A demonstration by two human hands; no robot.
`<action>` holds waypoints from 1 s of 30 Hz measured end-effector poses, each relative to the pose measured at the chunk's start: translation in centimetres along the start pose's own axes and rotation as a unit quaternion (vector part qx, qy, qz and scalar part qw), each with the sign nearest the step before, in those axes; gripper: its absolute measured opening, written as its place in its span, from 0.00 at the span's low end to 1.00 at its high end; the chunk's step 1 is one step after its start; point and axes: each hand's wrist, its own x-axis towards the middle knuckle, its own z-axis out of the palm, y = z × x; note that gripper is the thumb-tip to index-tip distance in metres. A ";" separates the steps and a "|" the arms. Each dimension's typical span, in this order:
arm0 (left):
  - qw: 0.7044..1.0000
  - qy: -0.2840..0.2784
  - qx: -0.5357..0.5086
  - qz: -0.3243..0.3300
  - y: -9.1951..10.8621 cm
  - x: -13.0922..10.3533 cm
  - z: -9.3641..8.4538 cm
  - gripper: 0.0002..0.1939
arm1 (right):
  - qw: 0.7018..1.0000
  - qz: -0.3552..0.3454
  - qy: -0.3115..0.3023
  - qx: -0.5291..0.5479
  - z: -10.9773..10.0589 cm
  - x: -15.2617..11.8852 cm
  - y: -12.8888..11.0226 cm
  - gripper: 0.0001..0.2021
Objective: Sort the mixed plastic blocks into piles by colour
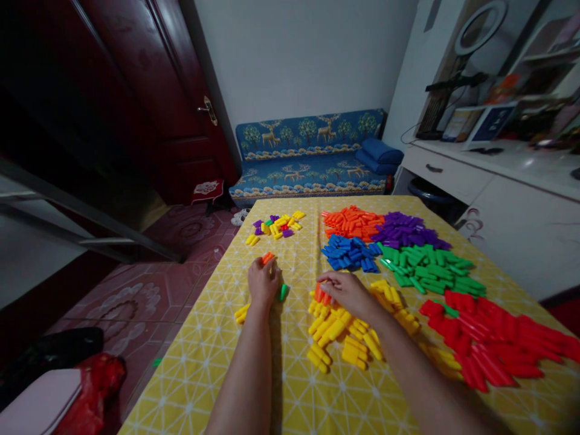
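My left hand [263,282] is closed on an orange piece [267,258] that pokes out past its fingertips. A green piece [283,292] lies on the yellow tablecloth just right of that hand, and yellow pieces [241,313] lie to its lower left. Over the top edge of the yellow pile [335,326], my right hand [339,287] has its fingers closed around orange pieces [321,294]. Beyond it are piles of blue [348,252], orange [352,222], purple [408,231] and green pieces [430,269]. Red pieces [493,338] form a pile at the right.
A small mixed-colour group [277,226] sits at the table's far left. Behind the table [194,368] stands a patterned blue sofa [308,154]. A white cabinet [512,211] is at the right, a dark red door [167,90] at the left.
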 end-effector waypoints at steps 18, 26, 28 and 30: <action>0.724 -0.365 -0.584 -0.041 5.1 -2.1 -4.1 0.21 | 0.988 -0.099 0.103 0.054 3.7 -1.8 0.8 0.24; 0.868 -0.338 -0.363 -0.019 2.6 -1.3 -4.8 0.25 | 0.981 -0.094 0.169 0.002 3.2 -1.6 2.1 0.09; 0.927 -0.287 -0.243 0.006 0.8 -1.2 -5.3 0.23 | 0.980 -0.077 0.183 -0.002 3.0 -1.6 2.1 0.10; 0.945 -0.280 -0.168 0.025 -0.4 -1.2 -5.8 0.21 | 0.980 -0.071 0.187 -0.005 3.0 -1.6 2.0 0.10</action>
